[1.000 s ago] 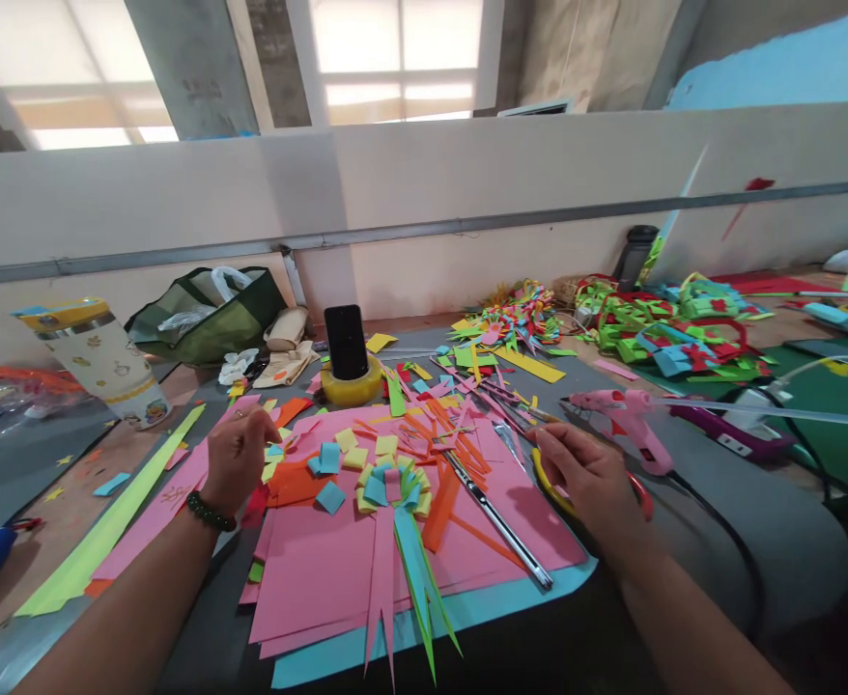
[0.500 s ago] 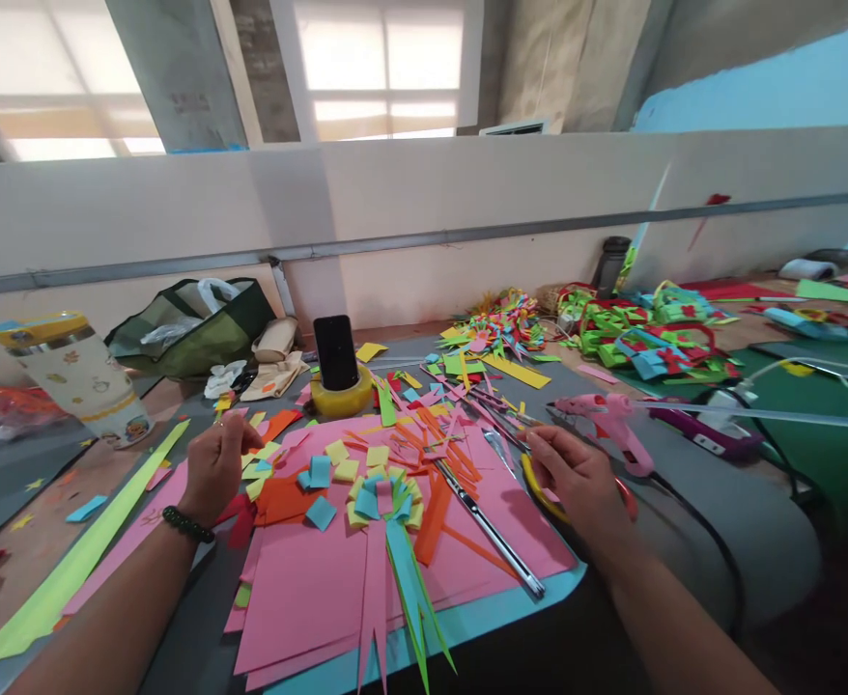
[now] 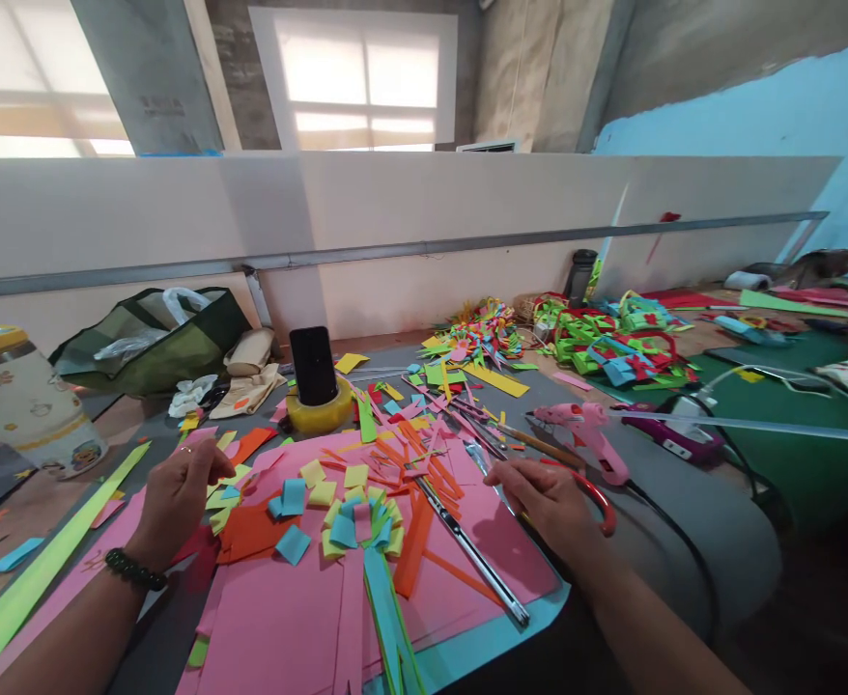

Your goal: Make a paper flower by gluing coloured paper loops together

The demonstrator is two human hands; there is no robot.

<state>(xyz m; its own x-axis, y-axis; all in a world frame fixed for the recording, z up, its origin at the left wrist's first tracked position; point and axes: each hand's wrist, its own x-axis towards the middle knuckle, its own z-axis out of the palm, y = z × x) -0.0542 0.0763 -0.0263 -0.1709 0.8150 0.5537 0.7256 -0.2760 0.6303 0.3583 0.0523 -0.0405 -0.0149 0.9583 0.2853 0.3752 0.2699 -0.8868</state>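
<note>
My left hand (image 3: 176, 494), a dark bead bracelet on its wrist, hovers with bent fingers over small yellow and blue paper squares (image 3: 222, 495) at the left edge of the pink sheets (image 3: 286, 618). I cannot tell whether it pinches a piece. My right hand (image 3: 549, 498) lies on a pair of scissors (image 3: 601, 500), whose red handle loops out behind the fingers. Between the hands sits a paper rosette (image 3: 362, 521) of folded blue, yellow and pink loops with long pink, blue and green tails. A metal utility knife (image 3: 474, 555) lies diagonally just left of my right hand.
A pink glue gun (image 3: 587, 434) with a black cord lies beyond my right hand. A phone (image 3: 313, 365) stands in a yellow tape roll (image 3: 321, 413). Also in view are a green bag (image 3: 155, 338), a patterned cup (image 3: 22, 410), heaps of paper crafts (image 3: 612, 343) and a long green strip (image 3: 33, 579).
The view has swung, so everything sits further left and lower in frame. My left hand stays by the paper squares. My right hand stays on the scissors, with more red handle showing.
</note>
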